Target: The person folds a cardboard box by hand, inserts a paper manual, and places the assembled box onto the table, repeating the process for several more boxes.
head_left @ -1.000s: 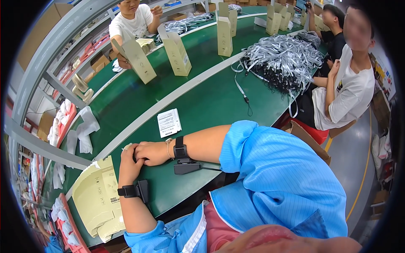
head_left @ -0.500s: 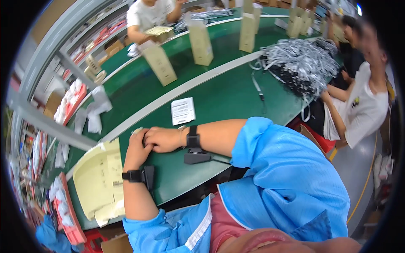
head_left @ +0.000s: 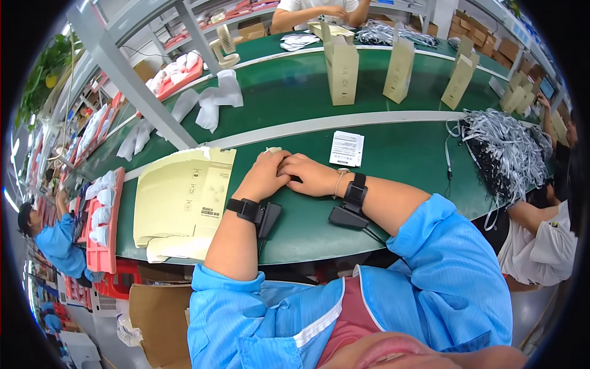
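Note:
My left hand (head_left: 267, 173) and my right hand (head_left: 310, 174) rest together on the green table, touching each other. The left fingers are bent and pressed together. A small pale piece (head_left: 273, 149) shows at their tips, and I cannot tell whether it is held or worn. The right hand's fingers curl in against the left hand, their tips partly hidden. Beside the left forearm lies a stack of flat cream-yellow cartons (head_left: 178, 200). A white printed leaflet (head_left: 346, 149) lies on the table just beyond the right hand.
Upright cream boxes (head_left: 342, 77) stand across a pale rail (head_left: 369, 118). A heap of grey-and-black lanyards (head_left: 507, 150) lies at right. A pink tray (head_left: 109, 246) of white-wrapped items stands at left, below a metal post (head_left: 144, 83). Other people sit around the tables.
My view has swung left, so the table and everything on it sit further right in the picture. My hands stay together in the same pose beside the cartons.

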A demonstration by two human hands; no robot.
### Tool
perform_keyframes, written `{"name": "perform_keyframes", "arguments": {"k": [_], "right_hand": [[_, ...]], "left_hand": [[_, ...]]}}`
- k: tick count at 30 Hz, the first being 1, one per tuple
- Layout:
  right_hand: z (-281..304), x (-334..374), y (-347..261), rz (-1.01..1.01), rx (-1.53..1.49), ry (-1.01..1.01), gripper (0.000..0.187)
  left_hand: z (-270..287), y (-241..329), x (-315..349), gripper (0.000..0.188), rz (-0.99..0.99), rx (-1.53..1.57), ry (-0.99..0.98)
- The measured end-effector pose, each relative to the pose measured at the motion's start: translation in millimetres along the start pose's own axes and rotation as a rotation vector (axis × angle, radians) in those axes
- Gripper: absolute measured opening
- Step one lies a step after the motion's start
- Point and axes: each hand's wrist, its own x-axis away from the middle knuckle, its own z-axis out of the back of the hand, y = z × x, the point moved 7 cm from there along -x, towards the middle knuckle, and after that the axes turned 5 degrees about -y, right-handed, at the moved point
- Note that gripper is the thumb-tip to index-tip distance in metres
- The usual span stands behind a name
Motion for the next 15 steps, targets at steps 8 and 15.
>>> {"name": "perform_keyframes", "arguments": {"k": [8,15], "right_hand": [[-3.1,-3.8,2.3,-0.035,0.022,-0.077,0.028],[0.0,-4.7,-0.9,-0.011,0.014,-0.025,0.025]], "left_hand": [[5.4,-5.3,2.4,0.046,0.002,0.007,-0.013],[45.9,-43.4,10.2,0.054,-0.002,0.098,0.142]]}}
